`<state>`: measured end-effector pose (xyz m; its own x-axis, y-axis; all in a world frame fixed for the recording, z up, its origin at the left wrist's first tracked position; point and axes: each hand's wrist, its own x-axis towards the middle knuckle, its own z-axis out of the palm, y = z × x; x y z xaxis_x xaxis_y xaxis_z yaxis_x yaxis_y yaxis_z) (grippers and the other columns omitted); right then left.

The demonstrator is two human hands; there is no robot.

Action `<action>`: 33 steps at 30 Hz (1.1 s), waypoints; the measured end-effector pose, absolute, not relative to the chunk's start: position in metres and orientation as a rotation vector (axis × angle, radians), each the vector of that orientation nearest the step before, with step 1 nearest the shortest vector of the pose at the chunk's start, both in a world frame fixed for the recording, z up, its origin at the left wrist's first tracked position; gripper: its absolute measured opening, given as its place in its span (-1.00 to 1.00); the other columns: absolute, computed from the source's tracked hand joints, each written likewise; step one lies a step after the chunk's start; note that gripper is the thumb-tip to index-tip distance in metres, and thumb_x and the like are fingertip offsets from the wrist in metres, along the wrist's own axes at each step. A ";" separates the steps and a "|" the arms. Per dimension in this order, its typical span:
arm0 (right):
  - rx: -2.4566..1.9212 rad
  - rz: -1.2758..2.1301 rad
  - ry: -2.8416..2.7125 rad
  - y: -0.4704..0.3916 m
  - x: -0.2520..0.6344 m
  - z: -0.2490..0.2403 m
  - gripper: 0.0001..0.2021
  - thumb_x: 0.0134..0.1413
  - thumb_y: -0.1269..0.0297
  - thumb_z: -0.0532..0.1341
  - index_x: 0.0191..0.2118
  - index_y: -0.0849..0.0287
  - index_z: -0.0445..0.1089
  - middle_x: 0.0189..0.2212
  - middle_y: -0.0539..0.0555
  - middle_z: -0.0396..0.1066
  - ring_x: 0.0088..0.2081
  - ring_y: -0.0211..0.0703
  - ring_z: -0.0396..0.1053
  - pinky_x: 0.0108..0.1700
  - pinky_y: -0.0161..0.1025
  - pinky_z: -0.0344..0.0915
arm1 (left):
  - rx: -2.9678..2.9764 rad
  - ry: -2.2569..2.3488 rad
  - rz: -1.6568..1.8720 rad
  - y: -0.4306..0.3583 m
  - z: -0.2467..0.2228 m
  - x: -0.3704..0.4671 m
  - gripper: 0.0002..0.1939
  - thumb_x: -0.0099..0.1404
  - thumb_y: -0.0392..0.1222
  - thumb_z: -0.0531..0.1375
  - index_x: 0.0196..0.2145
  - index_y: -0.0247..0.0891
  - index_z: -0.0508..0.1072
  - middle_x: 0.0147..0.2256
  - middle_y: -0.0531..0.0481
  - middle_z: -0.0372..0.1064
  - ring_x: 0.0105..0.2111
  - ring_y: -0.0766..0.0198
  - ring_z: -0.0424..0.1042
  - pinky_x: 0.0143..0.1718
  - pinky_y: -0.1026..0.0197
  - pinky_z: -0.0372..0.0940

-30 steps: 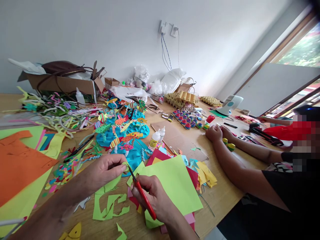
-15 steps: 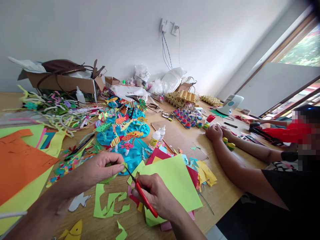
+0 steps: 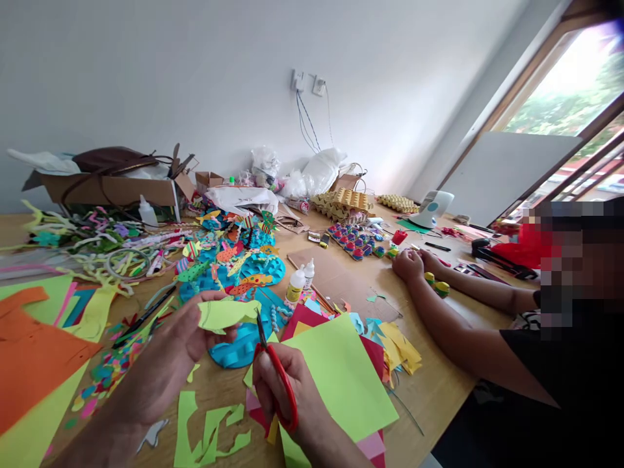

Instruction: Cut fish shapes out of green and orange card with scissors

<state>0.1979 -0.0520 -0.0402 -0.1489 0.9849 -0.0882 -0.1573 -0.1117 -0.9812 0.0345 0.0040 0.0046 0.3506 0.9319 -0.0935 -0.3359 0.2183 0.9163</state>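
Observation:
Between the thumb and fingers of my left hand [image 3: 182,341] is a light green paper cutout [image 3: 227,315], long and rounded, with its narrow end pointing right. My right hand [image 3: 283,383] grips red-handled scissors [image 3: 288,396], their dark blades pointing up at the cutout's right tip. Below my hands lie light green paper scraps [image 3: 209,429]. A stack of coloured sheets, light green paper [image 3: 346,377] on top, lies beside and partly under my right hand. Behind my hands, decorated paper fish [image 3: 251,283] stand on blue painted bases [image 3: 234,348].
Glue bottles [image 3: 295,286] stand past the blue bases. Orange paper [image 3: 39,364] and pipe cleaners [image 3: 97,240] spread along the left. Painted egg-carton cups [image 3: 353,244] lie farther back. At the right, a co-worker's forearms [image 3: 453,331] rest on the table [image 3: 439,409].
My left hand has turned, bringing the green cutout's broad side into view. The scissors now point more upright at its right end. The camera view has tilted up slightly.

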 end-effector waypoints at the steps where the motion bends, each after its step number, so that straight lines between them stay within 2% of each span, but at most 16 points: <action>1: -1.072 1.460 -1.123 -0.051 0.195 -0.040 -0.41 -0.11 -0.34 0.12 -0.61 0.19 0.17 -0.84 -0.13 0.11 -0.79 -0.44 0.02 -0.74 -0.47 -0.06 | 1.008 0.806 0.983 0.003 0.003 0.036 -0.63 0.09 0.18 0.24 -0.31 -0.16 0.51 -0.36 0.02 0.50 -0.31 0.14 0.42 -0.22 0.14 0.34; 4: -1.100 1.491 -1.123 -0.051 0.187 -0.036 -0.39 -0.19 -0.38 0.13 -0.59 0.18 0.18 -0.82 -0.14 0.11 -0.79 -0.43 0.03 -0.74 -0.46 -0.03 | 1.241 0.990 0.900 0.000 0.001 0.040 -0.74 0.13 0.03 0.25 -0.50 -0.23 0.48 -0.46 0.01 0.44 -0.34 0.14 0.39 -0.21 0.14 0.29; 7: -1.129 1.480 -1.177 -0.054 0.181 -0.033 -0.40 -0.17 -0.37 0.13 -0.59 0.17 0.16 -0.81 -0.16 0.08 -0.78 -0.44 0.00 -0.74 -0.46 -0.03 | 1.425 1.079 0.961 -0.002 0.004 0.042 -0.72 0.20 -0.06 0.16 -0.61 -0.20 0.35 -0.55 0.08 0.31 -0.43 0.21 0.32 -0.27 0.17 0.23; 11: -1.146 1.425 -1.249 -0.056 0.180 -0.031 -0.45 -0.07 -0.28 0.14 -0.60 0.17 0.14 -0.79 -0.15 0.08 -0.76 -0.44 0.00 -0.71 -0.47 -0.02 | 1.449 1.077 1.011 -0.003 0.007 0.043 -0.76 0.20 -0.10 0.13 -0.58 -0.17 0.26 -0.57 0.13 0.21 -0.48 0.25 0.24 -0.37 0.22 0.19; 16: -1.152 1.410 -1.306 -0.056 0.183 -0.034 -0.53 0.03 -0.16 0.14 -0.57 0.18 0.17 -0.78 -0.13 0.14 -0.75 -0.42 0.05 -0.70 -0.47 -0.02 | 1.397 1.060 1.018 -0.003 0.005 0.044 -0.79 0.17 -0.11 0.13 -0.57 -0.18 0.27 -0.59 0.13 0.21 -0.50 0.27 0.24 -0.39 0.23 0.20; 21: -1.175 1.382 -1.334 -0.056 0.184 -0.031 -0.55 0.03 -0.13 0.15 -0.57 0.18 0.16 -0.78 -0.13 0.12 -0.74 -0.41 0.04 -0.68 -0.44 0.00 | 1.367 1.065 1.002 -0.004 0.007 0.045 -0.81 0.14 -0.11 0.15 -0.57 -0.18 0.28 -0.59 0.13 0.22 -0.51 0.27 0.24 -0.41 0.24 0.20; 30: -1.216 1.256 -1.424 -0.056 0.187 -0.031 -0.53 0.02 -0.14 0.13 -0.61 0.15 0.09 -0.73 -0.13 0.01 -0.66 -0.38 -0.01 -0.64 -0.41 -0.08 | 1.457 1.102 0.947 -0.005 0.010 0.047 -0.75 0.12 -0.10 0.13 -0.65 -0.16 0.24 -0.58 0.13 0.18 -0.48 0.27 0.20 -0.37 0.23 0.16; 33: -1.222 1.220 -1.445 -0.056 0.188 -0.032 -0.53 0.05 -0.11 0.12 -0.62 0.15 0.07 -0.72 -0.13 -0.03 -0.65 -0.38 -0.03 -0.63 -0.40 -0.10 | 1.477 1.086 0.928 -0.006 0.009 0.046 -0.77 0.14 -0.10 0.11 -0.62 -0.16 0.24 -0.57 0.14 0.17 -0.48 0.26 0.19 -0.38 0.24 0.15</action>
<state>0.1879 -0.0560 -0.0319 -0.1500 0.9885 0.0192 0.1467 0.0415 -0.9883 0.0461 -0.0056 0.0094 0.2923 0.9563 0.0079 0.1571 -0.0562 0.9860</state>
